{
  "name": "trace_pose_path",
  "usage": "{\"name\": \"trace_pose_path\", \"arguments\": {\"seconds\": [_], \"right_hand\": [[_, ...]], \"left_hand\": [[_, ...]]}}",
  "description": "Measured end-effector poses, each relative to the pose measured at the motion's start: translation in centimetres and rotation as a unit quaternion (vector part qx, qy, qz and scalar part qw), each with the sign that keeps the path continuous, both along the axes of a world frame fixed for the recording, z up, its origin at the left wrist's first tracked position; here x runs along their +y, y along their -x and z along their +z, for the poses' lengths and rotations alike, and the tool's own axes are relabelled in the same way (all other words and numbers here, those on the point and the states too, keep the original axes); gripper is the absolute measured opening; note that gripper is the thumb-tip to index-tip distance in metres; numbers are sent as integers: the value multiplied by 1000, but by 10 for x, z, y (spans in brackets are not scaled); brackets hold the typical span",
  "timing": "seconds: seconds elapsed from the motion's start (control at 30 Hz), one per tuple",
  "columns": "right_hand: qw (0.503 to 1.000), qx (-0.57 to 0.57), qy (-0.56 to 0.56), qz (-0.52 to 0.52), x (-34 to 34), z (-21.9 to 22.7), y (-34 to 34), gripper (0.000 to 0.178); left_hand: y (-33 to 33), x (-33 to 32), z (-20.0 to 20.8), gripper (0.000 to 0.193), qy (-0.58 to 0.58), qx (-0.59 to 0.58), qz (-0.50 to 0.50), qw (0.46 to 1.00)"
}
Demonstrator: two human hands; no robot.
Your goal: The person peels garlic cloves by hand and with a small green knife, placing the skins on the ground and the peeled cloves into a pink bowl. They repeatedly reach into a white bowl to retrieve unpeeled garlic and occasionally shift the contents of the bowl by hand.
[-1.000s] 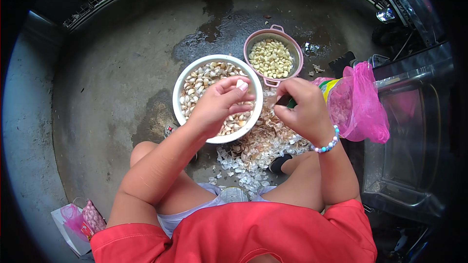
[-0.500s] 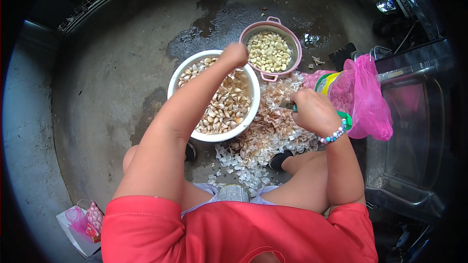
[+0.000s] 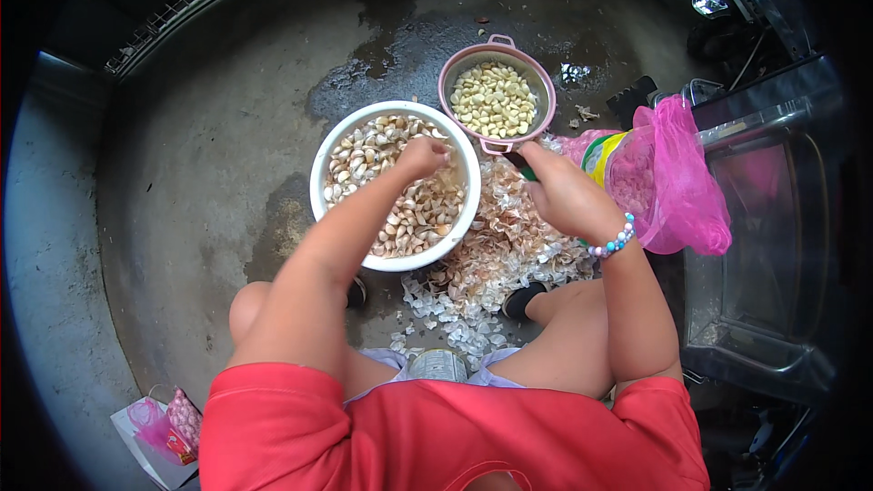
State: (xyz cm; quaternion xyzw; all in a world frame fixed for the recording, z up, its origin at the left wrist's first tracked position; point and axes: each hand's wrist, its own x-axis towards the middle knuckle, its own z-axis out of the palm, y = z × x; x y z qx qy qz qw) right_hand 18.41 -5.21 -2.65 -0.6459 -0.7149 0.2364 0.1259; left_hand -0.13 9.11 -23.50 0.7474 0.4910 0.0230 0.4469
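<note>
My left hand (image 3: 424, 156) is over the right half of a white basin (image 3: 320, 218) full of unpeeled garlic cloves (image 3: 359, 161) in water. Its fingers are bent together, and whatever they may pinch is hidden. To its right, my right hand (image 3: 575, 193) is closed around a green-handled tool (image 3: 528, 173), its dark end pointing towards the basin. Most of that tool is covered by the hand, so its kind does not show clearly. Just beyond, a pink two-handled colander (image 3: 552, 109) holds peeled, pale garlic cloves (image 3: 494, 100).
Garlic skins (image 3: 518, 236) lie heaped on the floor between the basin and my right foot. At the right, a pink mesh bag (image 3: 677, 182) hangs beside a dark plastic chair (image 3: 759, 236). Another bag of garlic (image 3: 184, 418) sits at the lower left. Wet patches mark the concrete (image 3: 364, 82).
My left hand has come down from the colander's near-left edge to over the basin. My right hand has shifted slightly left and forward, turning the green-handled tool towards the basin.
</note>
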Motion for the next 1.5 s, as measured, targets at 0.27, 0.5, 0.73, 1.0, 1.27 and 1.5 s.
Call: {"name": "trace_pose_path", "arguments": {"seconds": [0.27, 0.5, 0.73, 1.0, 1.27, 1.5], "right_hand": [[992, 128, -8, -21, 11, 20, 13, 25], [969, 235, -21, 80, 10, 42, 37, 42], [941, 317, -51, 109, 12, 29, 48, 37], [932, 315, -58, 169, 14, 39, 55, 25], [934, 303, -112, 152, 14, 45, 55, 18], [937, 197, -214, 191, 14, 46, 54, 16]], "left_hand": [[42, -35, 187, 30, 363, -355, 27, 861], [54, -91, 248, 26, 215, -400, 56, 889], [59, -99, 245, 22, 49, -415, 50, 907], [65, -93, 245, 22, -104, -389, -19, 915], [65, -94, 249, 29, 237, -491, 85, 834], [60, -99, 240, 29, 381, -525, 140, 748]]}}
